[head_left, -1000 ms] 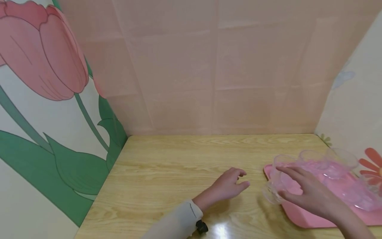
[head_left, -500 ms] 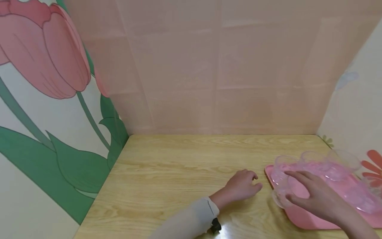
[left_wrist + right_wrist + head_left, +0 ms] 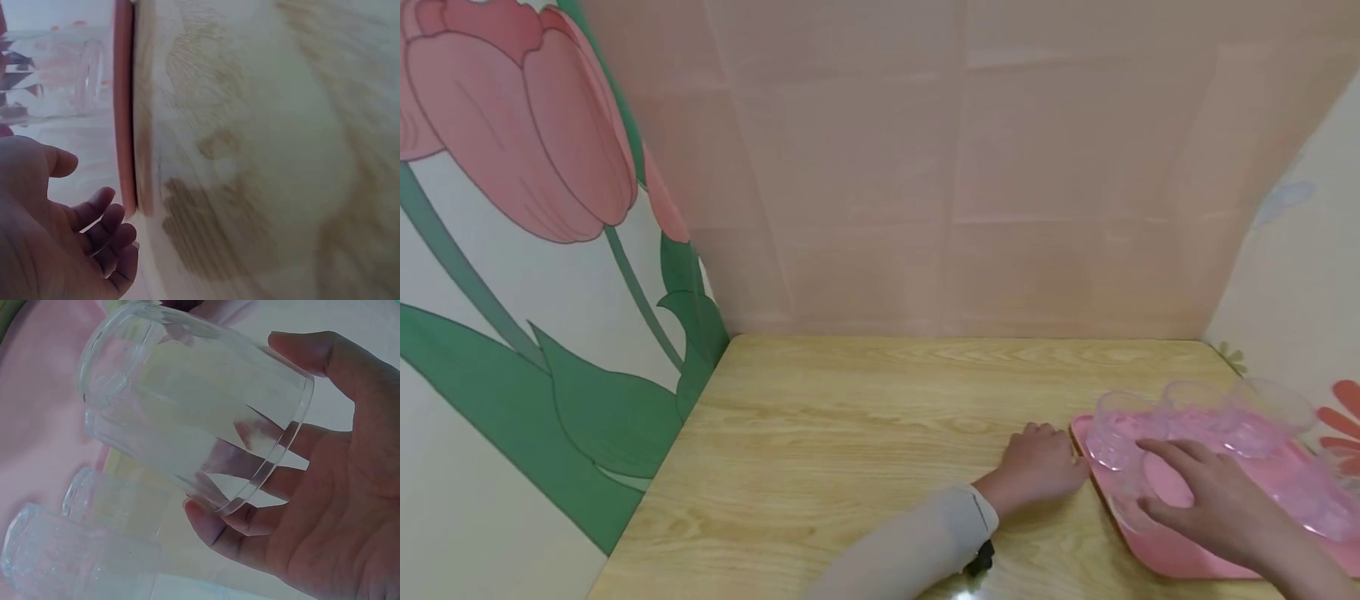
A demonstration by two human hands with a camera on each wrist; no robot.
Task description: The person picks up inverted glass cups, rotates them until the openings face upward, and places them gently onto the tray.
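My right hand (image 3: 1225,504) holds a clear plastic cup (image 3: 194,406) over the left part of the pink tray (image 3: 1180,565). In the right wrist view, thumb and fingers lie on opposite sides of the cup near its wide rim, and the cup is tilted. Just outside the tray's left edge is my left hand (image 3: 1041,468), holding nothing. Its fingers (image 3: 112,225) are loosely bent in the left wrist view, close to the tray's rim. Several more clear cups, such as one at the back left (image 3: 1112,446), stand on the tray; their outlines overlap.
A wood-grain table (image 3: 850,442) lies under everything. A pink sheet (image 3: 925,167) hangs behind it. Painted flower panels, with a tulip (image 3: 512,142) on the left, stand at both sides.
My left hand has moved right, up to the tray's left edge. The held cup, earlier partly past that edge, is now over the tray, as my right hand has shifted slightly right.
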